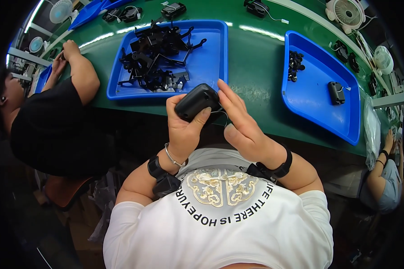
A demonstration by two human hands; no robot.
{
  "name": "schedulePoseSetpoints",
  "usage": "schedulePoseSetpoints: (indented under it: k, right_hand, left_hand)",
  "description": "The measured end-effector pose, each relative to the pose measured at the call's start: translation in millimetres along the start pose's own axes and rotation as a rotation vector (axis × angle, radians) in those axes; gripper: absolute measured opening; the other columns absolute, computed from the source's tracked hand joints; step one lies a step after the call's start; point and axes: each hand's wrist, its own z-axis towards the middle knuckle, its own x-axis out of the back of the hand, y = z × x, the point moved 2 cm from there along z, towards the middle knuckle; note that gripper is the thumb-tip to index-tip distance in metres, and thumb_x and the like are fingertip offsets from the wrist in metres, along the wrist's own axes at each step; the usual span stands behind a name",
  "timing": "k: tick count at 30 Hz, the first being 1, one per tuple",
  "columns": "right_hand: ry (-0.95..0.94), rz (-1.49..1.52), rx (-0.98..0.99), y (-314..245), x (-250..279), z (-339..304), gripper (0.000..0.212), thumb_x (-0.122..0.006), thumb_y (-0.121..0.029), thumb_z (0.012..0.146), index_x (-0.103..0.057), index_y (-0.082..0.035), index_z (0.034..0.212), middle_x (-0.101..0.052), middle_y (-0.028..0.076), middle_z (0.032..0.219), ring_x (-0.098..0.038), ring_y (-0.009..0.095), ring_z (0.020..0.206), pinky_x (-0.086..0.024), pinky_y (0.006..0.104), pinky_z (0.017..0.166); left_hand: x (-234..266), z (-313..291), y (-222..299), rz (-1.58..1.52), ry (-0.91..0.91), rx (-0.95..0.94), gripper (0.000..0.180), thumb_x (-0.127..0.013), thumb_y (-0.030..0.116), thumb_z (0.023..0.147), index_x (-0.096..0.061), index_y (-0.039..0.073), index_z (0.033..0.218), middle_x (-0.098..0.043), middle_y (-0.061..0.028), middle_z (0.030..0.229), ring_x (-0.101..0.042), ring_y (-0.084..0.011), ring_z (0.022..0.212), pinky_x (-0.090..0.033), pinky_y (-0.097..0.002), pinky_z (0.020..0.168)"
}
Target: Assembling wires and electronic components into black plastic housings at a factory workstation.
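Observation:
My left hand is closed around a black plastic housing with rounded corners and screw holes, its thumb lying across the near face. This housing is held tilted in front of my chest, by the near edge of the table. A thin pale wire loops out from its right side. Beside it, my right hand has its fingers stretched out flat along the housing's right edge, the fingertips at its upper corner. The housing's underside and the fingers behind it are hidden.
A blue tray of black brackets lies ahead on the green table. Another blue tray at right holds small black parts and a wired black unit. Co-workers sit left and right.

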Motion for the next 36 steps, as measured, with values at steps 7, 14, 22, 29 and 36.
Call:
schedulePoseSetpoints:
  k: [7, 14, 22, 29, 36]
  right_hand:
    - [0.223, 0.500, -0.051, -6, 17, 9, 0.050, -0.044, -0.026, 0.092, -0.036, 0.002, 0.132, -0.031, 0.020, 0.139, -0.027, 0.028, 0.131, -0.017, 0.0402, 0.107]
    - [0.053, 0.572, -0.250, 3, -10, 1, 0.061, -0.066, -0.014, 0.079, -0.036, 0.001, 0.130, -0.050, 0.011, 0.115, -0.049, 0.018, 0.107, -0.037, 0.0299, 0.092]
    - [-0.265, 0.047, -0.303, -26, 31, 9, 0.060, -0.071, -0.015, 0.075, -0.041, -0.001, 0.125, -0.062, 0.010, 0.089, -0.060, 0.016, 0.081, -0.048, 0.0277, 0.070]
    - [0.049, -0.213, -0.367, 3, 142, 10, 0.022, -0.068, -0.011, 0.076, -0.060, 0.002, 0.092, -0.064, 0.008, 0.080, -0.060, 0.014, 0.074, -0.048, 0.0260, 0.067]
    - [0.060, -0.505, -0.581, 84, 190, -12, 0.014, -0.066, -0.007, 0.076, -0.060, -0.001, 0.087, -0.063, 0.007, 0.079, -0.059, 0.016, 0.074, -0.048, 0.0263, 0.069]
  left_hand:
    - [3, -2, 3, -0.164, -0.037, 0.076, 0.041, -0.064, -0.001, 0.081, -0.038, 0.007, 0.112, -0.053, -0.0043, 0.102, -0.054, -0.0097, 0.090, -0.046, -0.0223, 0.078]
    - [-4, -1, 20, -0.474, -0.020, 0.316, 0.048, -0.065, -0.005, 0.077, -0.038, 0.007, 0.115, -0.054, -0.0068, 0.104, -0.055, -0.0134, 0.094, -0.046, -0.0278, 0.082]
    - [0, 13, 40, -0.036, -0.499, 0.498, 0.056, -0.070, -0.005, 0.067, -0.041, 0.003, 0.114, -0.056, -0.0102, 0.106, -0.056, -0.0181, 0.099, -0.046, -0.0313, 0.088]
    - [14, -3, 8, -0.436, -0.595, 0.774, 0.054, -0.074, -0.003, 0.062, -0.044, 0.000, 0.107, -0.060, -0.0155, 0.100, -0.061, -0.0252, 0.093, -0.050, -0.0347, 0.082]
    - [-3, -1, 3, -0.867, -0.567, 0.641, 0.047, -0.075, 0.003, 0.060, -0.045, 0.004, 0.097, -0.062, -0.0221, 0.083, -0.065, -0.0351, 0.077, -0.056, -0.0412, 0.064]
